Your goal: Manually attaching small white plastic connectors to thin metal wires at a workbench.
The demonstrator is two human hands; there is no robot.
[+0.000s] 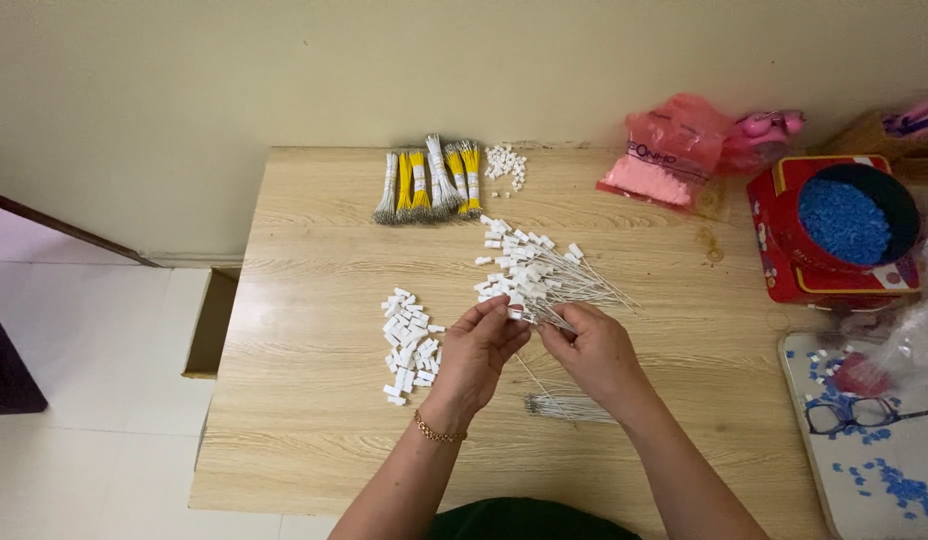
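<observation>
White connector point(517, 313) with thin wire pinched between fingertips of both hands above table centre. Left hand point(477, 352) closed on the connector end; right hand point(592, 350) closed on the wire just beside it. Finished wired pieces point(539, 275) fanned just behind the hands. Loose white connectors point(410, 345) left of left hand. Bare wire bundle point(567, 406) under right wrist. Wooden table point(314, 250) carries yellow-banded wire bundles point(430, 182) at its far edge.

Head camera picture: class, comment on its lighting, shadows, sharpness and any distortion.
Head view: soft, even light; only faint shadows under the left hand and right hand. The wooden table and the pile of white pieces look fairly sharp. The table's edges splay outward, a wide-angle effect. No strong glare.
</observation>
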